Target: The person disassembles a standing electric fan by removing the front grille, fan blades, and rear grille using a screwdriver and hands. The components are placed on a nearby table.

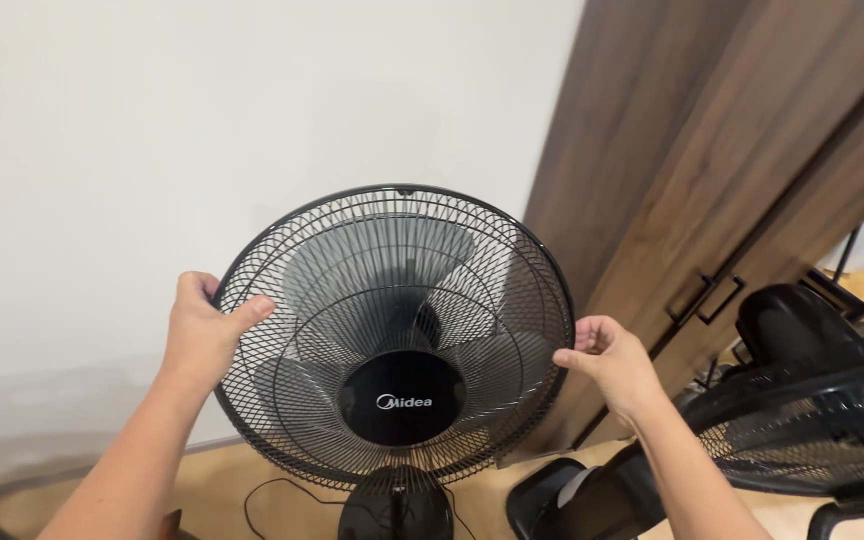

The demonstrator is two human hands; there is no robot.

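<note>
Both hands grip the rim of the black fan grille (392, 330): the left hand (202, 335) curls over its left edge with the thumb on the mesh, the right hand (607, 360) pinches the right edge, each equally close. The round grille faces the person, upright between the hands, grey blades (352, 270) behind it. A wooden cabinet (732, 150) stands just right, another fan (812, 420) beyond, a white wall (202, 130) behind
</note>
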